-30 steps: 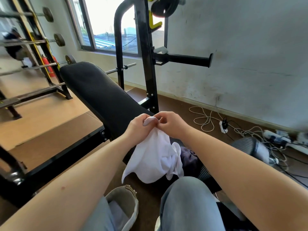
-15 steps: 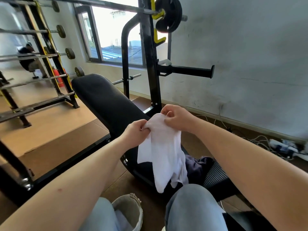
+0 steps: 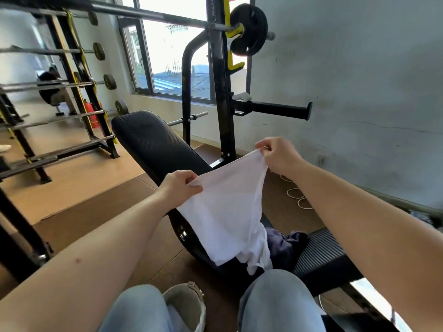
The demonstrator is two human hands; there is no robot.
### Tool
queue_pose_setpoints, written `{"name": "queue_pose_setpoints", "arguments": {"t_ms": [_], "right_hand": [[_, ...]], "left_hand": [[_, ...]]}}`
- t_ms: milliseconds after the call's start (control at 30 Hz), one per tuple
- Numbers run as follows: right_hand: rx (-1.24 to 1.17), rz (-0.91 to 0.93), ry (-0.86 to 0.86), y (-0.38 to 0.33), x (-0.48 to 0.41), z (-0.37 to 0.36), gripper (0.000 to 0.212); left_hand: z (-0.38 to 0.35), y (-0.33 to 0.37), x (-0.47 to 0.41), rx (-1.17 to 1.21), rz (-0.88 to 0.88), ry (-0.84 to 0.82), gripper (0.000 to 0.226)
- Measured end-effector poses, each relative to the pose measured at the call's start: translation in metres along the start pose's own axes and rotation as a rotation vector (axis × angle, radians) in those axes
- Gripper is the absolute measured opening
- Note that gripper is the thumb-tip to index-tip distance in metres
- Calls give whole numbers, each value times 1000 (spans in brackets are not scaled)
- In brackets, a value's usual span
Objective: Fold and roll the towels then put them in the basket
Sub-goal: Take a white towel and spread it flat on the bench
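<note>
A white towel hangs in the air above the black bench, stretched by its top edge between both hands. My left hand pinches the near left corner. My right hand pinches the far right corner, higher and further away. The towel's lower part drapes down onto the bench seat. A dark navy towel lies crumpled on the seat just right of it. A beige basket shows its rim between my knees at the bottom, partly hidden by my legs.
The padded black bench slopes away ahead. A black rack upright carries a barbell with a weight plate. Another rack stands at left. White cables lie on the floor by the right wall.
My hands have moved apart, spreading the bunched white towel out along its top edge. My right hand rose and went right. The view has tilted upward.
</note>
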State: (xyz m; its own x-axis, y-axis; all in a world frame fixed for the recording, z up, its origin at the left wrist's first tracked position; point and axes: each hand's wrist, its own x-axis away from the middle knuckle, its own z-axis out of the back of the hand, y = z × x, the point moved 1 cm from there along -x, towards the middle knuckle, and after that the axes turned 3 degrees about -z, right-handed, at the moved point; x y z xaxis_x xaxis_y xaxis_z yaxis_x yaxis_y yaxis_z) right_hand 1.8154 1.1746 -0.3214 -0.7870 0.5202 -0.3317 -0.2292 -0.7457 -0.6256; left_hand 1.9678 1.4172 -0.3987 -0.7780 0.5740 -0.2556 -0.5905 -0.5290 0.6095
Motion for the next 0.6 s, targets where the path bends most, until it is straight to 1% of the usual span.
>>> {"name": "queue_pose_setpoints", "arguments": {"t_ms": [100,167,233,333,400,467,600], "right_hand": [[-14,-96,11,9,0,11,30],[-17,-125,41,11,-3,18,26],[-40,-138,77,8,-7,26,22],[-89,-151,154,-6,-11,40,18],[-99,-142,232,-18,-14,50,19],[-150,-150,282,-30,-19,61,21],[-434,-231,218,-53,-23,75,23]], "left_hand": [[13,-5,1,-13,61,66,8],[21,-5,1,48,83,133,10],[28,2,-1,213,118,207,10],[36,20,-3,578,176,317,16],[46,31,-3,692,175,411,17],[57,40,-6,719,151,493,17],[84,60,-12,722,103,554,29]]}}
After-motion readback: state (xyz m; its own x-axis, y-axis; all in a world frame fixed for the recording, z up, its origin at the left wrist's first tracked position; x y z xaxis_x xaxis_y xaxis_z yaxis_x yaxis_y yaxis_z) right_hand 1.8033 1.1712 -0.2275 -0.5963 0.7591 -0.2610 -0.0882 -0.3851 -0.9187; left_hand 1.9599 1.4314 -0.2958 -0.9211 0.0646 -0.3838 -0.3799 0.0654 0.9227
